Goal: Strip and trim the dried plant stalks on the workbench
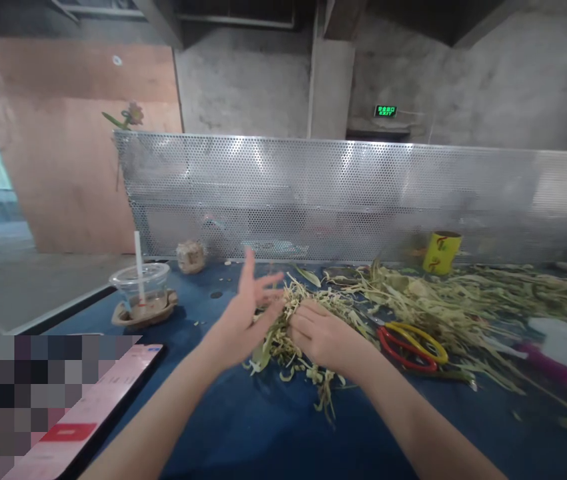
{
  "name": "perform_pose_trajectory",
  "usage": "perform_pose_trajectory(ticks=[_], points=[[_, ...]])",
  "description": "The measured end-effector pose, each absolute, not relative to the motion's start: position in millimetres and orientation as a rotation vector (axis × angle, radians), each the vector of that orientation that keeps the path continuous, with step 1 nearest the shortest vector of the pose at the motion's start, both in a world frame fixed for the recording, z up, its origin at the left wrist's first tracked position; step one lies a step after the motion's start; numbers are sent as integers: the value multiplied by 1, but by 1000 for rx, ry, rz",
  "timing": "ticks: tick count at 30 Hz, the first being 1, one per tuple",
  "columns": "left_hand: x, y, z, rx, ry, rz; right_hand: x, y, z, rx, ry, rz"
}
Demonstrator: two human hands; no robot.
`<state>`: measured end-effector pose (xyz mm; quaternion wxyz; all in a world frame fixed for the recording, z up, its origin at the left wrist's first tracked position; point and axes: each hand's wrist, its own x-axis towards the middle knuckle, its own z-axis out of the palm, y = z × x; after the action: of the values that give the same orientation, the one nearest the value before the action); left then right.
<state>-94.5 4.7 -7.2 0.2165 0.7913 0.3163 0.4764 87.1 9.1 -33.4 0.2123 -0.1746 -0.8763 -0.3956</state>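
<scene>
My left hand [241,323] is raised over the blue tabletop [203,413]. Its fingers are spread, thumb up, with nothing visible in them. Beside it my right hand [322,335] rests against a heap of pale green-yellow plant clippings [281,341], stems and leaves mixed. The right fingers are curled inward, and whatever they grip is hidden behind the hand. Scissors [413,345] with one red and one yellow handle lie just right of my right hand, partly against a larger pile of leafy stems [413,293].
A clear plastic cup [141,287] with a straw sits in a cardboard holder [163,313] on the left. Nearer lies a lit phone or tablet [108,387]. A perforated metal screen [273,187] runs along the back. A yellow roll [442,253] and a purple-handled tool [558,373] are on the right.
</scene>
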Motion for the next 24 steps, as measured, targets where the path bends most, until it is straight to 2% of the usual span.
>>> perform_pose_trajectory(ticks=[3,8,16,24], points=[[-76,-5,-17,2070,907,1142,85,6,-34,-456,-2382,-1197],[-74,-9,-21,1966,941,1064,87,3,-32,-455,-2393,-1215],[-78,-10,-19,2257,1124,1032,88,3,-30,-478,-2382,-1158],[-83,-10,-16,1970,815,1046,91,-2,-26,-442,-2354,-1108]])
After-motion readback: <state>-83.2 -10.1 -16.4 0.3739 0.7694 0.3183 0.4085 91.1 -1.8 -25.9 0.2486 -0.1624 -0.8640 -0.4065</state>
